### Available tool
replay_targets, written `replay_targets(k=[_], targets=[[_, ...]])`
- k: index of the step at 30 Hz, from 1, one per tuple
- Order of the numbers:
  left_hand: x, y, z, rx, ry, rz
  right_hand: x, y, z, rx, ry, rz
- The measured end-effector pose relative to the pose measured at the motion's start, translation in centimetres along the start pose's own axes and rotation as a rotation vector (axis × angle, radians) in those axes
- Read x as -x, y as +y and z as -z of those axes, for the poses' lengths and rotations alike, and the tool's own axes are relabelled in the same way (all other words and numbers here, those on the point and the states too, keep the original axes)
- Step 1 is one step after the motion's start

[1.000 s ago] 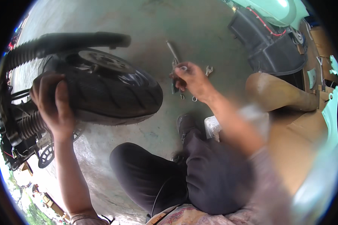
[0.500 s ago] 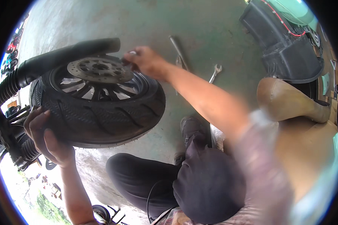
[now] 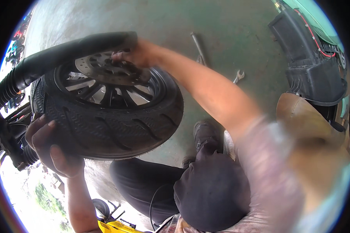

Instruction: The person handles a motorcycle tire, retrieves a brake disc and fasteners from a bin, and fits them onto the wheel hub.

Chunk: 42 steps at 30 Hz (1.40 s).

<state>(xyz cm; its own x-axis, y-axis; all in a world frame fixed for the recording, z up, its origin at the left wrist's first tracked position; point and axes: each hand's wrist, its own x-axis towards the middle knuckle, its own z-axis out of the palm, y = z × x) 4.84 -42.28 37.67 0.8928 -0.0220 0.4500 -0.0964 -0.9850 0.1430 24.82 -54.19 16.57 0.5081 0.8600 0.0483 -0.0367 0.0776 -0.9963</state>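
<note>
A black wheel (image 3: pixel 116 128) with a tread tyre and spoked rim lies tilted at the left, its perforated brake disc (image 3: pixel 89 70) facing up. My left hand (image 3: pixel 54 147) grips the tyre's lower-left side from beneath, fingers curled over the tread. My right hand (image 3: pixel 134 56) reaches over the wheel to the hub at the disc's middle, fingers bent; what they hold, if anything, is hidden and blurred. A black fork tube with ribbed boot (image 3: pixel 54 52) crosses above the wheel, close to that hand.
A spanner (image 3: pixel 239 75) and a long bar tool (image 3: pixel 198 44) lie on the green floor. At the right are a black plastic housing (image 3: pixel 311 73) with a red cable, a tan seat (image 3: pixel 289 105) and mint-green panels (image 3: pixel 311 19). My knees are below the wheel.
My right hand has moved left from over the floor tools onto the hub. The wheel has swung to show more of its face and sits slightly lower and further right.
</note>
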Motion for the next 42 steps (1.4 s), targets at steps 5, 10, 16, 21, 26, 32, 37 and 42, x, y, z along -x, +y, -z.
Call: replay_targets(k=[5,10,16,21,26,32,37,42], targets=[[0.0,-0.2,-0.1,0.035,0.025,0.026,-0.6,0.2,-0.5,0.058,0.005,-0.023],[0.1,-0.2,-0.1,0.028,0.043,0.044,-0.7,0.5,-1.3,-0.019,0.053,-0.085],[-0.4,0.0,-0.6,0.024,0.026,0.016,0.0,1.6,0.1,-0.087,0.01,-0.179],[-0.2,-0.2,-0.5,0.013,0.057,0.052,5.6,3.1,1.8,-0.365,0.255,-0.325],[0.1,-0.4,-1.3,0.101,0.152,0.072,15.3,5.7,4.7,0.175,0.6,-0.475],[0.0,-0.2,-1.9,0.211,0.201,0.096,24.2,10.4,8.8,0.852,0.82,-0.551],[0.2,-0.4,-2.1,0.231,0.251,0.09,25.0,11.4,8.4,0.584,0.778,-0.676],[0.2,-0.5,-2.7,0.293,0.314,0.112,24.9,11.7,8.1,0.762,0.717,-0.66]])
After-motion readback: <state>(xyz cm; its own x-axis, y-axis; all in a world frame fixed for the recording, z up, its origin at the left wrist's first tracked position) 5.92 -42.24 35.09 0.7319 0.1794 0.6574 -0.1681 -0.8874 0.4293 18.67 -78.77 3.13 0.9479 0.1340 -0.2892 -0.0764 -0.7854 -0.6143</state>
